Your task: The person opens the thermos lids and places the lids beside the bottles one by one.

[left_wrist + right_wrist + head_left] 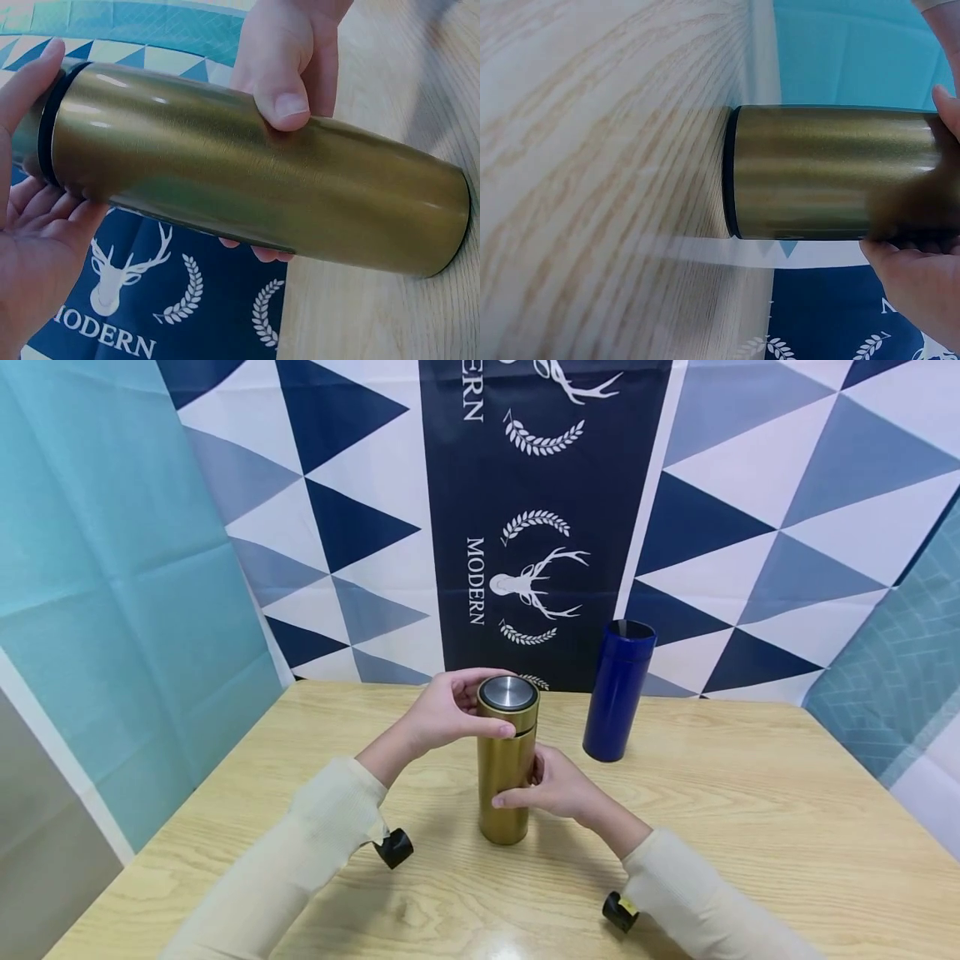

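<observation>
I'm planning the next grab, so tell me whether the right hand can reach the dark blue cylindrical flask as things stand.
Probably yes, once free: the right hand grips the metallic gold cylindrical flask, but nothing visible blocks its way to the dark blue flask.

Here's the gold flask (pixel 502 785), upright, with both hands on it! Left hand (pixel 448 712), at ten o'clock, grips its silver-topped lid (pixel 510 692); right hand (pixel 561 787), at four o'clock, clasps the body. Out at two o'clock, a blue tumbler (pixel 617 702) stands apart on the wooden table (pixel 720 827), patterned cloth (pixel 547 485) hanging at twelve.
</observation>
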Motion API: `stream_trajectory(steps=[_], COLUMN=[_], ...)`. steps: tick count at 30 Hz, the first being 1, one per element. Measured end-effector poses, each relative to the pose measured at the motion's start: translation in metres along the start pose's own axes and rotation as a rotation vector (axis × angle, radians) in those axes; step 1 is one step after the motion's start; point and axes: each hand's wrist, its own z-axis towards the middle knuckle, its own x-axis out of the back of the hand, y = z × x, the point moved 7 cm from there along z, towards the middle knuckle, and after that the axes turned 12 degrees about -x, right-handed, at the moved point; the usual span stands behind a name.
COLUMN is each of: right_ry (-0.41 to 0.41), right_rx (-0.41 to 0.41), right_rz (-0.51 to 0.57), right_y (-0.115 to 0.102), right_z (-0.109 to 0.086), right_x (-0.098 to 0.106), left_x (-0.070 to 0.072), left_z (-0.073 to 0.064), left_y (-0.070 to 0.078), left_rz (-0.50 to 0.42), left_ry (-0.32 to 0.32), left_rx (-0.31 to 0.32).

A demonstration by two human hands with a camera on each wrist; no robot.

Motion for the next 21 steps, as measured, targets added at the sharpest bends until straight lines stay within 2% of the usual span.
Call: stream_trajectory(steps=[12,21], right_ry=[0.001,-0.003], right_rx=[0.003,0.001], right_rz=[-0.001,0.001], right_y=[-0.001,0.002], right_z=[0.001,0.002], right_x=[0.002,0.001], left_x=[0.0,-0.002], left_z=[-0.006,-0.011], left_y=[0.006,0.008], left_rz=[0.115,0.135], left_ry=[0.102,0.152], left_rx=[0.042,0.075])
